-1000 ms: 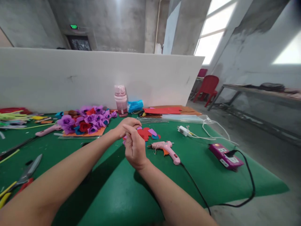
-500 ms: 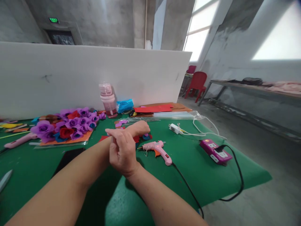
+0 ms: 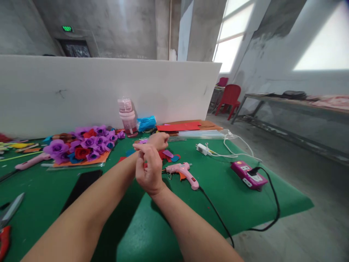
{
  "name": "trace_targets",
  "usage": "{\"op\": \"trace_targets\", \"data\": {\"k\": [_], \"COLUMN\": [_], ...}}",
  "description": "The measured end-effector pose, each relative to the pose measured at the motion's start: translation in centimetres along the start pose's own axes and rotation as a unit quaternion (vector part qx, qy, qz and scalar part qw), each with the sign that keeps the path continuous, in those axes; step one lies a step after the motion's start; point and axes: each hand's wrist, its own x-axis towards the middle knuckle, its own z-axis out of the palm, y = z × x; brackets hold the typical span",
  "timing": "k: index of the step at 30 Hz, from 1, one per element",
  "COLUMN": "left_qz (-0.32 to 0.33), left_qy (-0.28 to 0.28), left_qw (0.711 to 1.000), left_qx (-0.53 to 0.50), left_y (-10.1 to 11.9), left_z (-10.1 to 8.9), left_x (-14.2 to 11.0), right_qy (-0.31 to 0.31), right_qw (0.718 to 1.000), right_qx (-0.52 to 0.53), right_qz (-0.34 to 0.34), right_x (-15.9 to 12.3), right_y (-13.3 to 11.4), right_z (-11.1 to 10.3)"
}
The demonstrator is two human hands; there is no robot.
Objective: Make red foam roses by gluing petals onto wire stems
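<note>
My left arm reaches across toward the middle of the green table, and my left hand (image 3: pixel 159 141) is bent over beyond my right one. Its fingers are turned away and hidden. In front of the left wrist, my right hand (image 3: pixel 149 169) is curled closed; whatever its fingertips hold, if anything, is out of sight. Red, purple and blue paper pieces (image 3: pixel 168 154) lie beside my hands. Just to the right rests a pink glue gun (image 3: pixel 181 171) on its side, its nozzle pointing at my right hand.
Purple and red paper flowers (image 3: pixel 81 145) are heaped at left, near another pink glue gun (image 3: pixel 34 160). A black phone (image 3: pixel 81 187) and scissors (image 3: pixel 11 214) lie closer. A pink bottle (image 3: pixel 127 118) stands by the white board (image 3: pixel 95 91). At right are a charger (image 3: pixel 203 149) and purple power strip (image 3: pixel 248 175).
Both hands have shifted slightly to the right in view, staying crossed. More of the scissors, phone and paper pieces now shows. The glue gun stays in place.
</note>
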Motion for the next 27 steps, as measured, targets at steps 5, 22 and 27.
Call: {"op": "trace_targets", "data": {"k": [5,22,27], "left_qz": [-0.19,-0.249,-0.21], "left_qy": [0.134,0.042,0.113], "left_qw": [0.901,0.871,0.967], "left_qx": [-0.368,-0.421,-0.096], "left_y": [-0.5,3.2,0.2], "left_z": [-4.7,-7.0,-12.7], "left_x": [-6.4,-18.6,-24.8], "right_qy": [0.107,-0.115,-0.093], "right_qw": [0.973,0.755,0.748], "right_qx": [0.091,0.397,0.38], "right_qz": [0.184,0.51,0.536], "right_x": [0.5,0.7,0.2], "right_y": [1.2,3.4,3.7], "right_z": [0.4,-0.1,0.3]}}
